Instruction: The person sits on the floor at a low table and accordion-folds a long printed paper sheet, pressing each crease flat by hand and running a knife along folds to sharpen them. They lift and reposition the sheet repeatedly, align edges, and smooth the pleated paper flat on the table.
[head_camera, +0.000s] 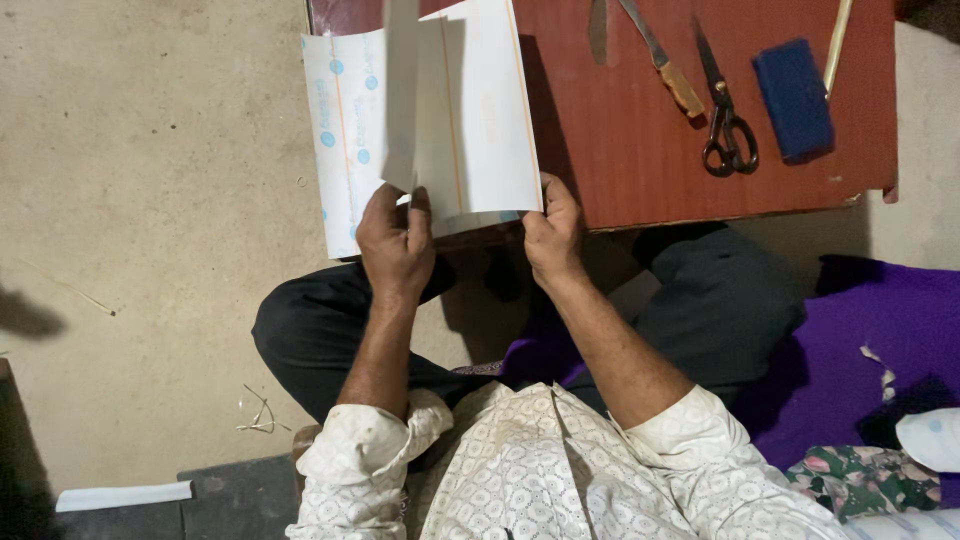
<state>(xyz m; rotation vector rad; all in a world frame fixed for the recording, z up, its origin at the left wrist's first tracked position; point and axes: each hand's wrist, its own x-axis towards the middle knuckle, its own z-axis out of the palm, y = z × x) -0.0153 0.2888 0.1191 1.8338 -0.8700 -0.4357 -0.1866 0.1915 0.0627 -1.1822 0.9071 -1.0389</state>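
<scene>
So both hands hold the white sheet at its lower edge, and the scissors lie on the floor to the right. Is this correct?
Not quite. In the head view the scissors lie on the red-brown board, not on the floor. The rest holds: the left hand and right hand hold the white sheet at its lower edge.

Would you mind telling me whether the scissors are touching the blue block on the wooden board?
Apart. The head view shows a strip of bare red-brown board between the scissors and the blue block.

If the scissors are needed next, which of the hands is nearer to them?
Probably the right hand: it grips the white sheet at its right edge, on the side of the scissors. The left hand is farther away.
</scene>
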